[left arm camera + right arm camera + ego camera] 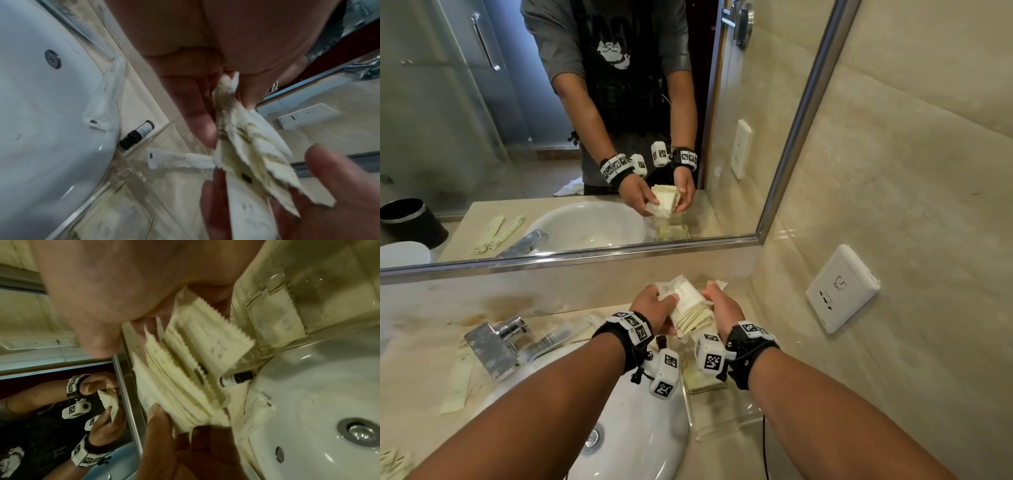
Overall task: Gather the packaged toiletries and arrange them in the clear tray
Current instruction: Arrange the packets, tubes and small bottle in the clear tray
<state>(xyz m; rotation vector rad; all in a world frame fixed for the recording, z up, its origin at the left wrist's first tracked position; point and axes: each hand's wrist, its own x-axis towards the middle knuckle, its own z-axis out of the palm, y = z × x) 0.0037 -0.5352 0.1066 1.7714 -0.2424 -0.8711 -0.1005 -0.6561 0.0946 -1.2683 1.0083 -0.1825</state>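
Presently, your left hand [654,308] and right hand [724,308] both pinching one stack of cream sachets [690,308], above the clear tray [726,423], small dark bottle [136,134] beside the sink [640,442].

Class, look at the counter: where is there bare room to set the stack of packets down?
Bare counter lies right of the clear tray, towards the wall. The tray's near end is free; its far end holds a packet. Left of the sink, long sachets and the tap crowd the counter.
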